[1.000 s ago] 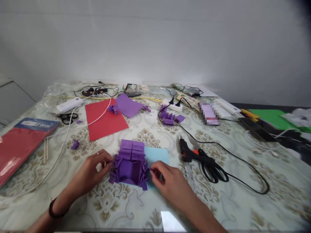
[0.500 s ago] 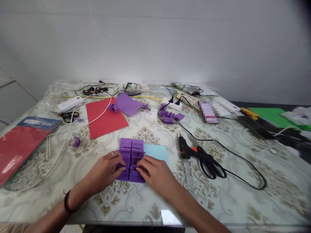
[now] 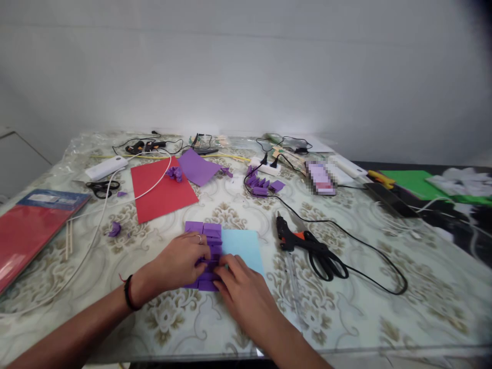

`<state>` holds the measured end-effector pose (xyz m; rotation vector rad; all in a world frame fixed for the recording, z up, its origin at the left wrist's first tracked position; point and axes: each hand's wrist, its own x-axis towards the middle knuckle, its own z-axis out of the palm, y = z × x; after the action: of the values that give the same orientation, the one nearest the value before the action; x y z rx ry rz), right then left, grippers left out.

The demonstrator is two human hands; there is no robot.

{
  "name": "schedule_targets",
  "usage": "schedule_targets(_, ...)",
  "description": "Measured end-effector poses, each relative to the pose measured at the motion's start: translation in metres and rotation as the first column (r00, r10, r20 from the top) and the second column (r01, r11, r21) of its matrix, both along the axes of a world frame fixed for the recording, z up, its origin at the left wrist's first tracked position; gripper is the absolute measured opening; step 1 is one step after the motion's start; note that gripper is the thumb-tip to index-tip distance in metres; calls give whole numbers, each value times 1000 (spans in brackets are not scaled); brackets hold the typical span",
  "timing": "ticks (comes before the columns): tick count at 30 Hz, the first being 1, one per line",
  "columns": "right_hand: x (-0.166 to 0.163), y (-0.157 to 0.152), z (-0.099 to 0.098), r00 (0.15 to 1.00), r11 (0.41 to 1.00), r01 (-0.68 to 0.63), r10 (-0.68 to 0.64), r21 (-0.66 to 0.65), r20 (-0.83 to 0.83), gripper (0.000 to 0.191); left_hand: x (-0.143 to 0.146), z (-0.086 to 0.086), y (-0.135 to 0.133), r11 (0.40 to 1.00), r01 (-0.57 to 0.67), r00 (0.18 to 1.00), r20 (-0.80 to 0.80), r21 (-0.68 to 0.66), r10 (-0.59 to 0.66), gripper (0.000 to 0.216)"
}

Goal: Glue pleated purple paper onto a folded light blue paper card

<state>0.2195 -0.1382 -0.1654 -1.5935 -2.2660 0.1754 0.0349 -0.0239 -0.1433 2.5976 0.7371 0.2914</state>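
Two columns of purple folded paper pieces (image 3: 212, 233) lie side by side, flaps facing up, partly over a light blue sheet (image 3: 242, 243). My left hand (image 3: 186, 261) reaches across the left column with its fingers curled down on the paper and hides much of that column. At the right column's edge, my right hand (image 3: 246, 287) has its fingertips and thumb closed on a purple flap. The tips of both hands are only a little apart, and the fold between them is partly hidden.
To the right lie a black glue gun (image 3: 286, 233) with its cord and large black-handled scissors (image 3: 326, 259). Farther back are a red sheet (image 3: 161, 197), a purple sheet (image 3: 200, 166), more folded purple pieces (image 3: 261, 184), a power strip (image 3: 265, 165) and a phone (image 3: 321, 178).
My left hand has moved right and farther over the left column, toward the right column. My right hand has stayed at the right column's edge. The view has shifted slightly.
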Motion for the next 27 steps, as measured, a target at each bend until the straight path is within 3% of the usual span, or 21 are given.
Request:
schedule_targets(6, 7, -10, 3, 983, 991, -86, 100, 98, -153, 13, 3, 14, 8, 989, -121, 988, 80, -86, 128, 12)
schedule_targets(12, 15, -28, 1, 968, 980, -145, 169, 136, -187, 16, 2, 21, 19, 969, -183, 973, 108, -166, 203, 9)
schedule_targets(20, 15, -16, -3, 979, 982, -101, 127, 163, -159, 15, 2, 21, 9, 979, -134, 984, 92, -155, 150, 11)
schedule_targets(27, 13, 2, -15, 989, 997, -23, 33, 67, -147, 9, 1, 0, -4, 999, -44, 999, 11, -27, 44, 15)
